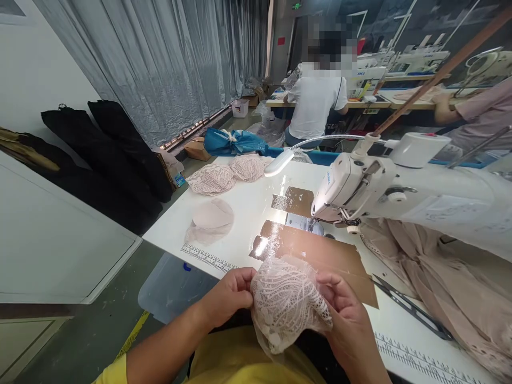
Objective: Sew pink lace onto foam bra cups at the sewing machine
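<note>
A beige lace bra cup (284, 298) with sheer mesh edges is held up between my two hands, over the front edge of the sewing table (248, 210). My left hand (230, 296) pinches its left edge between thumb and fingers. On the opposite edge, my right hand (346, 312) grips the fabric, with some fingers hidden behind it. Just beyond the cup stands a white sewing machine (344, 184), its needle area over a metal plate (304, 223). Brown tape sheets (320, 253) cover the tabletop around that plate.
Two lace cups (212, 178) lie at the table's far left, with sheer fabric pieces (211, 220) nearer. Black scissors (414, 309) and bunched beige fabric (432, 272) lie at right. A lamp (279, 162) hangs over the table. A person in white (318, 104) sits beyond.
</note>
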`<state>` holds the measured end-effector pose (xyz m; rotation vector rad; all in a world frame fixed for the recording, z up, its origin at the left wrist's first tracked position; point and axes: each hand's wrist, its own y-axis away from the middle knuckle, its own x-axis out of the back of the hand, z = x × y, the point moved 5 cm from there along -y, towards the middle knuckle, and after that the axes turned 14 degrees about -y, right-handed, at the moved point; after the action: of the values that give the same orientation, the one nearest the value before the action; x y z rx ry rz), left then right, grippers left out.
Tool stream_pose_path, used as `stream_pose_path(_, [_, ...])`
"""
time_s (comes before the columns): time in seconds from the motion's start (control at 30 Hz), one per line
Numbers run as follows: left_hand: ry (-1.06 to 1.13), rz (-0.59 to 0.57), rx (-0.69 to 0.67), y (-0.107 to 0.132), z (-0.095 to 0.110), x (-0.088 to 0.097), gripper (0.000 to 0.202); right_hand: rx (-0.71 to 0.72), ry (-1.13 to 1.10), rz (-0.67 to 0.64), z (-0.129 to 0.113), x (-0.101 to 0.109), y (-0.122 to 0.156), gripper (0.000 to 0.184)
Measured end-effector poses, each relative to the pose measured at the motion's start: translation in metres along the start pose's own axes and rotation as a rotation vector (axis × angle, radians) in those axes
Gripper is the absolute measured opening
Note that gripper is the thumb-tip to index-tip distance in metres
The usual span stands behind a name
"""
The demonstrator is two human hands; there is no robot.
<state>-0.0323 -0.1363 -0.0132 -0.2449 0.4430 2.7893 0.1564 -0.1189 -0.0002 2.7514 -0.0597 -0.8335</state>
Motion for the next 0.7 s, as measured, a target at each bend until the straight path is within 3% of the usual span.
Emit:
stream_pose_path(0.07, [0.067, 0.058, 0.032, -0.001, -0.004, -0.002, 0.020, -0.017, 0.081, -0.041, 0.001, -0.001, 0.001, 0.031])
stream_pose_path(0.2, [0.301, 0.128, 0.028, -0.004, -0.006, -0.010, 0.018, 0.049, 0.183, -0.114, -0.005, -0.004, 0.005, 0.037])
stream_pose_path(0.27, [0.417, 0.136, 0.012, -0.005, -0.005, -0.015, 0.029, 0.090, 0.241, -0.117, -0.008, -0.005, 0.006, 0.032])
stream_pose_path(0.37, [0.529, 0.049, -0.034, -0.004, -0.002, -0.030, 0.061, 0.143, 0.262, -0.076, -0.010, -0.006, 0.006, 0.024])
stream_pose_path(0.43, [0.535, -0.049, -0.070, -0.003, -0.001, -0.045, 0.068, 0.179, 0.223, -0.053, -0.009, -0.006, 0.005, 0.021])
stream_pose_path(0.57, [0.389, -0.190, -0.005, 0.006, -0.012, -0.062, 0.051, 0.124, 0.167, -0.030, -0.003, 0.000, 0.000, 0.022])
stream_pose_path(0.7, [-0.107, -0.420, 0.066, 0.023, -0.009, -0.041, 0.012, 0.142, 0.013, 0.040, -0.013, 0.017, -0.010, 0.026])
